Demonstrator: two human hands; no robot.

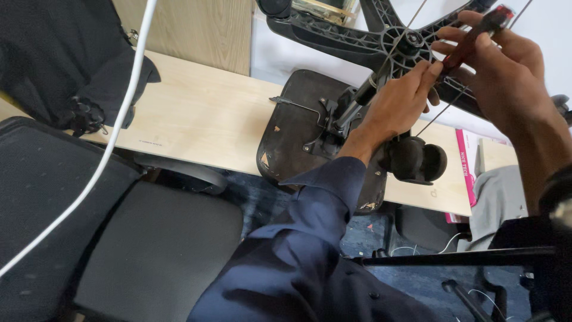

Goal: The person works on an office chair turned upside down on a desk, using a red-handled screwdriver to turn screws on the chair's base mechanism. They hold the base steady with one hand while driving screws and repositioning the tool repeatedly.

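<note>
Two hands are working at an upturned office chair that is lying on a light wooden table (pixel 196 119), seen from the head camera. The left hand (pixel 400 101), coming out of a dark blue sleeve (pixel 310 238), is closing its fingers around the lower part of a thin tool near the hub of the black star-shaped chair base (pixel 351 39). The right hand (pixel 506 71) is pinching the dark red handle of the screwdriver (pixel 476 37) between thumb and fingers, higher up and to the right; it is clenched on the handle, not released. The shaft of the tool is running down from the right hand to the left hand, so the tool is lying between both hands and touching both.

Under the left hand, the dark seat plate (pixel 298 128) is resting at the far edge of the table, with its metal mechanism facing up. A black caster wheel (pixel 420 158) is hanging just below the left wrist, near the front edge of the table. A white cable (pixel 113 143) is crossing the left part of the table, and a black cloth (pixel 65 65) is covering the far left corner. A grey chair seat (pixel 155 250) is standing in front of the table.
</note>
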